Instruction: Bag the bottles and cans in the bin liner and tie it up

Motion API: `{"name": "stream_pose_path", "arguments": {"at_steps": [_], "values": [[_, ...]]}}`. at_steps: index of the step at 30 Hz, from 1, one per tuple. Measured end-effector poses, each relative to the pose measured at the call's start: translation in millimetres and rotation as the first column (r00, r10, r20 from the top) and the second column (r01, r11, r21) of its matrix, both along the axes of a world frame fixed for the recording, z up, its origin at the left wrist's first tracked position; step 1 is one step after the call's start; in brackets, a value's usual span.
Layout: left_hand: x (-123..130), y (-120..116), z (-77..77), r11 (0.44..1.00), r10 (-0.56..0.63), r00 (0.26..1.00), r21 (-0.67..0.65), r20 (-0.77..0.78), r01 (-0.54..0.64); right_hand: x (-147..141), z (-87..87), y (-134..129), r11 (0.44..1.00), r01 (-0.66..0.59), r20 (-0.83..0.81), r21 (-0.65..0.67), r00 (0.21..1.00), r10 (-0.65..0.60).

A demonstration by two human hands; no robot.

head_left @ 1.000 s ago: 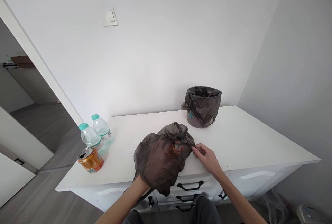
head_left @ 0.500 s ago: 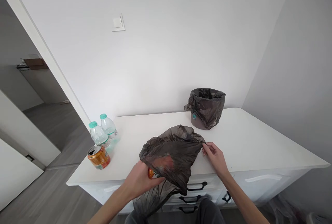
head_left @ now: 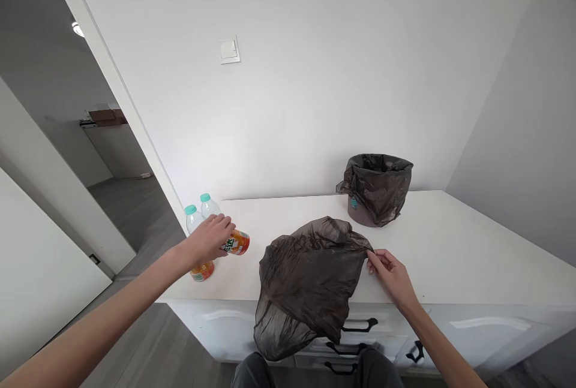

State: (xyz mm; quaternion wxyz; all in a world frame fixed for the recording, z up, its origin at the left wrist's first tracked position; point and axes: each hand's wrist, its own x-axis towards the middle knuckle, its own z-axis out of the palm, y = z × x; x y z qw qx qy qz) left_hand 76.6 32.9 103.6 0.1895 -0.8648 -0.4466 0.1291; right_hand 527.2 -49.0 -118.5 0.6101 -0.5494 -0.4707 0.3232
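Observation:
My left hand point(head_left: 211, 237) is closed round an orange soda can point(head_left: 237, 243), held tilted above the left end of the counter. Below and behind that hand stands a second orange can point(head_left: 202, 271), partly hidden by it. Two clear plastic bottles with teal caps point(head_left: 192, 215) stand close by, also partly covered. My right hand point(head_left: 390, 271) pinches the right edge of a dark, see-through plastic bag point(head_left: 315, 274). The bag lies crumpled on the counter and hangs over its front edge.
A small bin point(head_left: 360, 211) lined with a dark bag stands at the back of the white counter point(head_left: 472, 244), by the wall. Drawers with black handles point(head_left: 360, 325) are below the front edge. To the left is a doorway with a white frame.
My left hand has come out from the bag and moved left with the can, over to the bottles and the other can. My right hand still pinches the bag's edge.

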Motion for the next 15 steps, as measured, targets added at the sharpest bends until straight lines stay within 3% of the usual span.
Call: {"name": "stream_pose_path", "arguments": {"at_steps": [6, 15], "values": [[7, 50, -43.0, 0.999, -0.037, 0.997, 0.006, -0.063, 0.037, 1, -1.9, 5, 0.999, -0.041, -0.002, -0.021, 0.999, 0.041], [-8, 86, -62.2, 0.999, -0.014, 0.997, -0.040, -0.079, 0.011, 4, -0.5, 9, 0.997, -0.058, 0.002, -0.054, 0.998, 0.058]]}}
